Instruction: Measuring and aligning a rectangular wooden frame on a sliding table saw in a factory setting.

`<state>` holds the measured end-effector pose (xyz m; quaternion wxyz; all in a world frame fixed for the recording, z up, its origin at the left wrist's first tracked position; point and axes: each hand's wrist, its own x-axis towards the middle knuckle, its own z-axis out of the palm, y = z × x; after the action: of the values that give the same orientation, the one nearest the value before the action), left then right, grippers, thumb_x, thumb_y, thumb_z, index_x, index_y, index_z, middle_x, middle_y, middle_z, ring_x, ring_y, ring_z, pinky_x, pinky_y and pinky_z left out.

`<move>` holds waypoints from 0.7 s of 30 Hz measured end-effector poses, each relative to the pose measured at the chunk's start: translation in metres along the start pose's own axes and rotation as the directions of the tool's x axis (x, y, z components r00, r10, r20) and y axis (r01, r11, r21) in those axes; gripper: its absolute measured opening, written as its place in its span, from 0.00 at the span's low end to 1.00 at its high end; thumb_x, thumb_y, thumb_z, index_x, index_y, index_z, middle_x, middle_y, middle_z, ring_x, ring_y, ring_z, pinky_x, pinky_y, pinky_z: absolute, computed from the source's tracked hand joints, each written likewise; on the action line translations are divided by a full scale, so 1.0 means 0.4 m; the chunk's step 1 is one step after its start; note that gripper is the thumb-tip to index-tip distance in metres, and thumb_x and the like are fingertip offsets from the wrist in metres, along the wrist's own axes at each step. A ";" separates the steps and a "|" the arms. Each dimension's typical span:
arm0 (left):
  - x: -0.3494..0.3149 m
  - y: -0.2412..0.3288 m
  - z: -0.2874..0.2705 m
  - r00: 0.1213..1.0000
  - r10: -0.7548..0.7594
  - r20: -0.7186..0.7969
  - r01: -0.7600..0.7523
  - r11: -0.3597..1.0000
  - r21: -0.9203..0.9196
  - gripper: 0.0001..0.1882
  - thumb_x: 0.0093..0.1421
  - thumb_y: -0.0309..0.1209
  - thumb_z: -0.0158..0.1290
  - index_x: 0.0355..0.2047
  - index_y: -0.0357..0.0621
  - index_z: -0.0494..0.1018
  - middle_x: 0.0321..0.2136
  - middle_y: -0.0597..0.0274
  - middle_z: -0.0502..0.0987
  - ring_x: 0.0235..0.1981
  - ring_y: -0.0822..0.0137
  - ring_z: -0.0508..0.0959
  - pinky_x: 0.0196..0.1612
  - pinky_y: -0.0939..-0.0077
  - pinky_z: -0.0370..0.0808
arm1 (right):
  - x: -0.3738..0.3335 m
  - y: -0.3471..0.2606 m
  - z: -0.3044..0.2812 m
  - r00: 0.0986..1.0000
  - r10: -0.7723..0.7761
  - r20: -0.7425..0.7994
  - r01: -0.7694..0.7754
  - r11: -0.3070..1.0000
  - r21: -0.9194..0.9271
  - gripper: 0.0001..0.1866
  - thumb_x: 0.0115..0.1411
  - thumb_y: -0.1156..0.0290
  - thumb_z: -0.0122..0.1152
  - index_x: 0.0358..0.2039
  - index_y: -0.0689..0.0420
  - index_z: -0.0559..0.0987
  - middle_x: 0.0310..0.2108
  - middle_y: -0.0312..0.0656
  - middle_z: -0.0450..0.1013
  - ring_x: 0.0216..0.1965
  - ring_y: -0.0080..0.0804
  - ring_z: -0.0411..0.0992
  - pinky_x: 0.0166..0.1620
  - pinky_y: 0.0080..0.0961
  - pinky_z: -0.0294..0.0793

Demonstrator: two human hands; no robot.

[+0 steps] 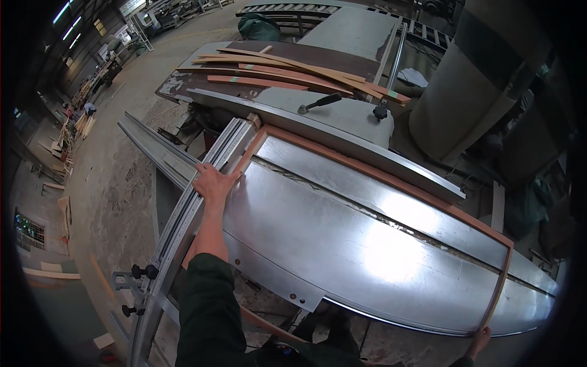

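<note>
A large reddish-brown wooden frame (361,164) lies on the shiny metal saw table (342,226), its far side along the metal fence (342,134). The frame's left side runs beside a long aluminium rail with a scale (177,229). My left hand (214,185) clasps this side, fingers over the rail and thumb toward the frame's inside. At the near right, my right hand (480,341) grips the end of the frame's right side at the table edge; only part of that hand shows. The frame's near side is mostly hidden by my arm and body.
Several thin wooden strips (287,64) lie on the brown-and-grey surface beyond the fence. A black-handled lever (321,103) and a black knob (380,112) stand behind it. A big grey cylinder (455,92) rises at the far right. Black clamp knobs (144,271) sit at the rail's near end.
</note>
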<state>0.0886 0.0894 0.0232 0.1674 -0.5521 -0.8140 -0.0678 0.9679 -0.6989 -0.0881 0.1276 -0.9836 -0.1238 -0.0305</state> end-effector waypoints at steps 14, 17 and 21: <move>0.050 0.000 -0.010 0.993 -0.057 0.102 0.061 0.997 -0.039 0.49 0.41 0.67 0.77 0.44 0.32 0.82 0.49 0.50 0.78 0.42 0.45 0.89 0.44 0.49 0.84 | -0.053 -0.112 -0.046 1.000 0.004 -0.030 -0.014 0.933 -0.358 0.22 0.70 0.59 0.64 0.54 0.65 0.83 0.50 0.61 0.81 0.51 0.60 0.78 0.57 0.52 0.77; 0.046 0.001 -0.005 0.994 -0.084 0.077 0.088 0.994 -0.060 0.50 0.39 0.69 0.78 0.44 0.32 0.82 0.49 0.48 0.78 0.41 0.44 0.89 0.44 0.47 0.84 | -0.099 -0.333 -0.020 0.962 -0.187 -0.202 0.087 0.903 -0.422 0.37 0.71 0.48 0.65 0.69 0.66 0.76 0.65 0.61 0.76 0.68 0.59 0.73 0.72 0.51 0.70; 0.048 0.007 -0.005 0.997 -0.020 0.070 0.020 1.000 0.001 0.49 0.40 0.69 0.77 0.44 0.33 0.82 0.51 0.45 0.77 0.40 0.42 0.88 0.44 0.46 0.84 | -0.255 -0.984 0.169 0.556 -0.715 -0.423 0.780 0.625 -0.029 0.26 0.61 0.67 0.73 0.58 0.62 0.82 0.54 0.56 0.81 0.58 0.56 0.77 0.64 0.52 0.72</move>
<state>0.0851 0.1069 0.0314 0.1379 -0.5459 -0.8249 -0.0500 0.7720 -0.3367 -0.0668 0.2037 -0.7948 -0.5041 -0.2694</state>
